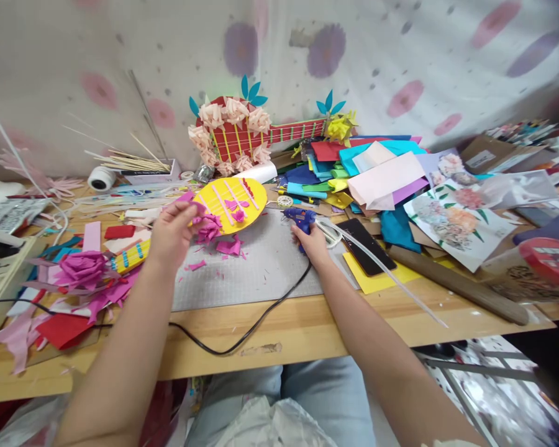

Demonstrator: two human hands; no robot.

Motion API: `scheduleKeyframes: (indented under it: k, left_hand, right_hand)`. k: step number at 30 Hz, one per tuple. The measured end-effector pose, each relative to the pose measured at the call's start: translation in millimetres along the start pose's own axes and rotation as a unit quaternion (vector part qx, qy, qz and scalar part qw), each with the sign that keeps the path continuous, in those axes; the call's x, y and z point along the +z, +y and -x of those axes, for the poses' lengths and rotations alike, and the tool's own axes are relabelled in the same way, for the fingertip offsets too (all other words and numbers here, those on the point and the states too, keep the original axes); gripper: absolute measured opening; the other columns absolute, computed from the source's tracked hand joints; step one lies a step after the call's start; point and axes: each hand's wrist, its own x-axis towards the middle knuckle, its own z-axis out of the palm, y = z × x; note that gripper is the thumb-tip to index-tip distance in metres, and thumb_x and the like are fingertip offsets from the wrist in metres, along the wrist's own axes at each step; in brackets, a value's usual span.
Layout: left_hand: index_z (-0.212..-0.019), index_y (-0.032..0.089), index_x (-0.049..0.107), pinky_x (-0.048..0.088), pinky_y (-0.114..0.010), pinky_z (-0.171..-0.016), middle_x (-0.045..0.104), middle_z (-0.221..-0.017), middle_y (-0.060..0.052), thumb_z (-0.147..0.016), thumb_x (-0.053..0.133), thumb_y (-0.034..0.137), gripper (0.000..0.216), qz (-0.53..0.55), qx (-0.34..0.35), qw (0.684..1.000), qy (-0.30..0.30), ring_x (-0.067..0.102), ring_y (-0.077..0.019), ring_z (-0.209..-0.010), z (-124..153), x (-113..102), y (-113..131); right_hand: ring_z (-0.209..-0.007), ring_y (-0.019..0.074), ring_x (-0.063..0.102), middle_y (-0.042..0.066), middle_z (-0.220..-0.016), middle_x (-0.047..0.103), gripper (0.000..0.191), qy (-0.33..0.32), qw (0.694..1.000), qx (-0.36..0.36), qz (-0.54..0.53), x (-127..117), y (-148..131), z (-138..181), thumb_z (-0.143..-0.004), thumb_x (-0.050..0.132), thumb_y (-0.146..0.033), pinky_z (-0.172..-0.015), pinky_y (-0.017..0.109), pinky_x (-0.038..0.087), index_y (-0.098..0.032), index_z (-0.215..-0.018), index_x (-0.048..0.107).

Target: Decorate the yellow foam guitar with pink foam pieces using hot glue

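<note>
My right hand (311, 243) is wrapped round the handle of a blue glue gun (300, 216), its nozzle pointing left above the grey cutting mat (261, 273). A white glue stick sticks out behind it. The fingers of my left hand (176, 225) are pinched on magenta crepe paper at the left edge of a yellow oval board (256, 197). Pink strips and small magenta pieces lie across this board. A crumpled magenta paper flower (209, 228) sits by my fingertips; whether it is fixed to the board, I cannot tell. Magenta scraps (231, 246) are on the mat.
A red paper guitar (228, 139) with pale flowers stands at the back. Coloured paper sheets (386, 177) are heaped at the right, near a black phone (368, 246) and a brown rod (456, 284). Paper pieces (81, 270) pile up left. A black cord (242, 345) crosses the front.
</note>
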Motion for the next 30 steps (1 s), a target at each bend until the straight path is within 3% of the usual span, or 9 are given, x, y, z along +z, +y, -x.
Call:
scheduleKeyframes:
  k: [4,10,14,18,23,26,30]
  left_hand:
    - [-0.068,0.015,0.054,0.049,-0.027,-0.079,0.064,-0.063,0.004,-0.074,0.062,0.004,0.014,-0.061,0.016,0.997,0.043,0.059,-0.0086,-0.069,-46,-6,19]
    - [-0.071,0.012,0.055,0.043,-0.025,-0.083,0.062,-0.061,0.004,-0.078,0.059,0.001,0.014,-0.134,-0.048,0.982,0.127,0.057,-0.0069,-0.067,-85,-29,-1]
    - [-0.072,0.015,0.058,0.044,-0.027,-0.079,0.066,-0.066,0.002,-0.072,0.066,0.009,0.01,-0.11,-0.109,0.986,0.058,0.06,-0.0101,-0.072,-82,-45,-8]
    - [-0.069,0.016,0.062,0.044,-0.023,-0.074,0.068,-0.07,0.001,-0.063,0.074,0.014,0.013,-0.139,-0.124,0.982,-0.018,0.061,-0.0103,-0.074,-78,-54,-9]
    - [-0.066,0.016,0.065,0.045,-0.025,-0.08,0.069,-0.077,-0.002,-0.06,0.076,0.018,0.013,-0.152,-0.124,0.977,-0.086,0.06,-0.0121,-0.08,-73,-63,-14]
    - [-0.063,0.017,0.064,0.047,-0.03,-0.084,0.071,-0.087,-0.004,-0.055,0.081,0.023,0.019,-0.132,-0.104,0.98,-0.107,0.062,-0.0168,-0.09,-67,-70,-20]
    - [-0.06,0.019,0.065,0.049,-0.033,-0.087,0.071,-0.088,-0.005,-0.05,0.084,0.028,0.023,-0.103,-0.08,0.986,-0.102,0.061,-0.0238,-0.105,-60,-77,-23]
  right_hand:
    - [-0.047,0.009,0.048,-0.001,-0.064,0.059,0.03,-0.015,0.999,0.009,-0.037,-6,-1,1,-0.07,0.066,-0.04,-0.044,0.023,0.039,-0.018,-0.085,0.054]
    - [-0.047,0.008,0.048,-0.002,-0.062,0.058,0.033,-0.006,0.996,0.002,-0.085,-5,3,1,-0.069,0.066,-0.044,-0.043,0.021,0.039,-0.018,-0.086,0.056]
    - [-0.047,0.0073,0.049,0.0,-0.069,0.064,0.038,0.028,0.99,-0.018,-0.135,-3,3,1,-0.065,0.068,-0.048,-0.043,0.021,0.039,-0.019,-0.087,0.056]
    - [-0.047,0.0058,0.05,0.003,-0.082,0.07,0.04,0.04,0.974,-0.062,-0.215,-3,-3,5,-0.064,0.068,-0.05,-0.043,0.02,0.039,-0.018,-0.085,0.057]
    - [-0.042,0.0074,0.048,-0.001,-0.056,0.061,0.034,0.022,0.994,-0.015,-0.11,-6,-5,8,-0.066,0.067,-0.047,-0.04,0.02,0.037,-0.017,-0.081,0.062]
    - [-0.041,0.0077,0.047,-0.002,-0.05,0.057,0.032,-0.016,0.993,-0.005,-0.117,-7,-3,8,-0.067,0.068,-0.046,-0.039,0.019,0.036,-0.017,-0.078,0.063]
    - [-0.042,0.0062,0.046,0.002,-0.067,0.067,0.035,-0.053,0.969,-0.009,-0.24,-8,-4,4,-0.062,0.072,-0.047,-0.037,0.019,0.034,-0.018,-0.077,0.06]
